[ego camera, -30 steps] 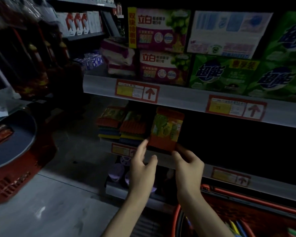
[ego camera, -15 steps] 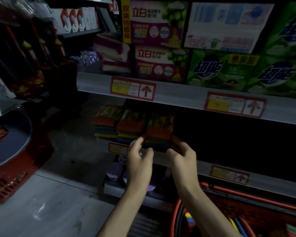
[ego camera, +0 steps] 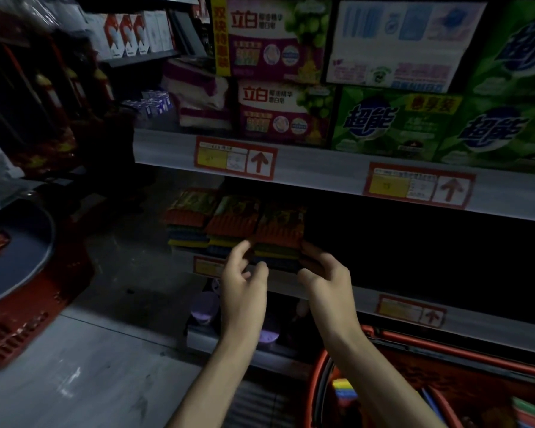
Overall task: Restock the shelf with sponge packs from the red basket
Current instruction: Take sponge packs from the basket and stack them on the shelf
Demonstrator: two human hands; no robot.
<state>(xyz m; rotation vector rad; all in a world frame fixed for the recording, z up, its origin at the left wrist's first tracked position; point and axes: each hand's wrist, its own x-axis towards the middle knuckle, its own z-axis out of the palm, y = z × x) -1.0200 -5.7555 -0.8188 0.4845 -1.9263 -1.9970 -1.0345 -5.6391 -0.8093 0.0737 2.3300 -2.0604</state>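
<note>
Sponge pack (ego camera: pixel 280 225) flat on top of the right pile, far in on the dark middle shelf (ego camera: pixel 491 332). Shiny plastic wrap, bumpy red top, soft yellow and blue layers under it. Two more piles (ego camera: pixel 232 223) just to the left, same look.

Left hand (ego camera: pixel 244 288) by the pack's near left corner, fingers loose and bent, one tip touching, holding nothing. Right hand (ego camera: pixel 328 282) at the right corner, fingers on the edge; too dark to tell if pinching or only touching.

Red basket (ego camera: pixel 439 349) of hard plastic, near and low on the right.

A second ago: pack standing up between both hands, out in front of the shelf. Now laid down on the pile.
</note>
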